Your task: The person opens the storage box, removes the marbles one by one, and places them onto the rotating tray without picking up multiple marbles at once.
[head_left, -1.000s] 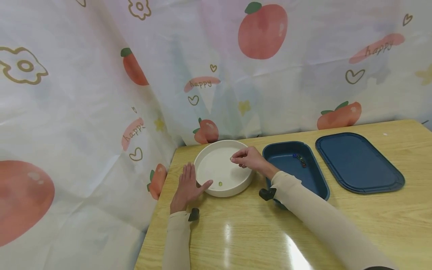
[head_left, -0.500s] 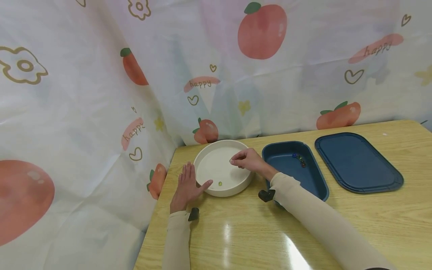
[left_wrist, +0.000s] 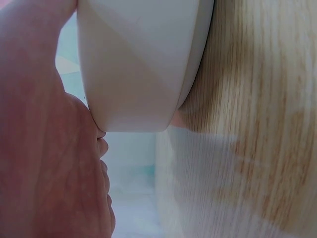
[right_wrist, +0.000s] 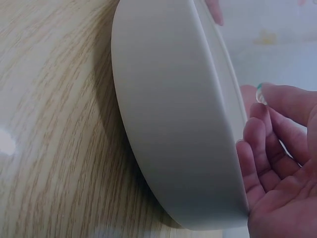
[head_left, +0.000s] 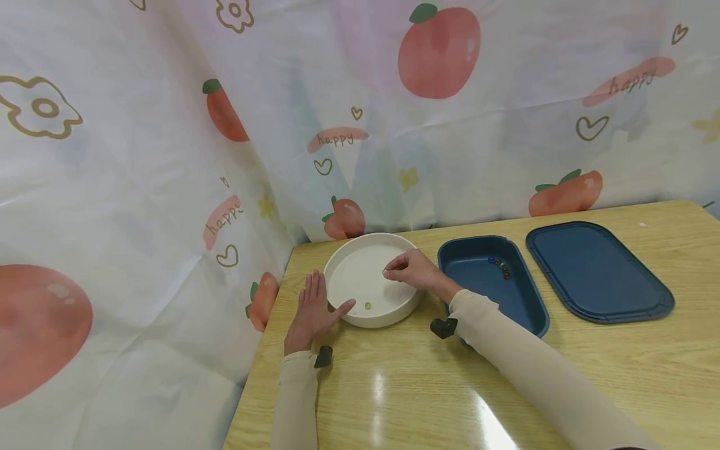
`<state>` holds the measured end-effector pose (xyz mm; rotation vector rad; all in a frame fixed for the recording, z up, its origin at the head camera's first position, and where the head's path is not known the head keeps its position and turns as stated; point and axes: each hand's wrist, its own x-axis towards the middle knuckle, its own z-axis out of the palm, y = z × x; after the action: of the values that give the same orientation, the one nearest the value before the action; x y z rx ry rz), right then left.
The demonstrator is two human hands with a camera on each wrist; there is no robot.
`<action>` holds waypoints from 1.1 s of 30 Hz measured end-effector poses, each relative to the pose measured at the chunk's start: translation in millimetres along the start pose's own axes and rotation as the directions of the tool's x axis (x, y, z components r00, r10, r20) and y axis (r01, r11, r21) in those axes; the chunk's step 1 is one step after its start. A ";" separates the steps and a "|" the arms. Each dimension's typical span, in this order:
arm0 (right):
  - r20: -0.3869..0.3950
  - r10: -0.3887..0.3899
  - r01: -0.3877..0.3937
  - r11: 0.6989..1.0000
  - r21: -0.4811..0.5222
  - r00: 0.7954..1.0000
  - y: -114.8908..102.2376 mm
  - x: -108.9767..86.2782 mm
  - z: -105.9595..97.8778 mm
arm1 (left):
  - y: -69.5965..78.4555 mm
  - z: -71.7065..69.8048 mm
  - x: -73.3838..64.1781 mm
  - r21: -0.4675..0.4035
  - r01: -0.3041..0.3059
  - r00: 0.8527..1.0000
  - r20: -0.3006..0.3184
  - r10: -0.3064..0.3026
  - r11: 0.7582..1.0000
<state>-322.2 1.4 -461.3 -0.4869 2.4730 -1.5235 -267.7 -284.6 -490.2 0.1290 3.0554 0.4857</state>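
Right hand (head_left: 415,269) has dipped slightly, pinching a marble (right_wrist: 259,95); left hand (head_left: 312,314) spread against dish (head_left: 357,278).

Right hand (right_wrist: 287,171), right edge of frame, pinches a small clear marble (right_wrist: 260,94) with a green patch. White round dish (right_wrist: 168,109) occupies centre, standing on wood-grain table (right_wrist: 54,119) at left; hand-to-rim contact cannot be confirmed. Pale backdrop (right_wrist: 282,64), upper right.
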 end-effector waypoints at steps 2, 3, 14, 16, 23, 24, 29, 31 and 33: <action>0.003 0.000 0.000 1.000 -0.005 1.000 0.1 -0.5 0.6 | -0.2 0.3 0.3 0.007 0.005 1.000 0.008 -0.005 1.000; 0.005 -0.002 0.002 1.000 -0.008 1.000 0.1 -0.7 0.9 | 0.0 0.4 -0.2 0.006 0.004 1.000 0.008 -0.004 1.000; 0.000 0.025 -0.025 1.000 0.000 1.000 -0.8 -5.0 2.8 | 3.8 -0.9 -4.9 0.016 0.010 1.000 0.015 -0.010 1.000; -0.004 0.027 -0.027 1.000 -0.005 1.000 -0.8 -4.9 3.2 | 4.2 -1.3 -4.3 0.016 0.009 1.000 0.017 -0.009 1.000; -0.010 0.039 -0.039 0.999 0.000 0.999 -1.3 -4.5 2.7 | 5.6 -1.7 -2.8 0.007 0.005 1.000 0.013 -0.005 1.000; -0.011 0.040 -0.040 0.999 0.003 0.999 -1.4 -4.4 2.3 | 5.5 -1.4 -2.5 0.007 0.005 1.000 0.014 -0.005 1.000; -0.012 0.034 -0.034 0.999 0.039 0.999 -1.3 -4.8 -1.4 | 4.5 -0.1 -2.4 0.006 0.006 1.000 0.017 -0.006 1.000; -0.016 0.027 -0.026 0.998 0.065 0.999 -1.4 -5.9 -5.1 | 4.5 -0.3 -2.4 0.004 0.002 1.000 0.015 -0.002 1.000; -0.021 0.010 -0.008 0.996 0.089 1.000 -1.1 -7.6 -11.0 | 4.4 -0.6 -1.9 -0.002 -0.002 1.000 0.013 0.002 1.000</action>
<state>-318.6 12.9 -455.4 -0.4456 2.4065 -1.6354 -265.5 -280.8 -488.2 0.1351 3.0425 0.4868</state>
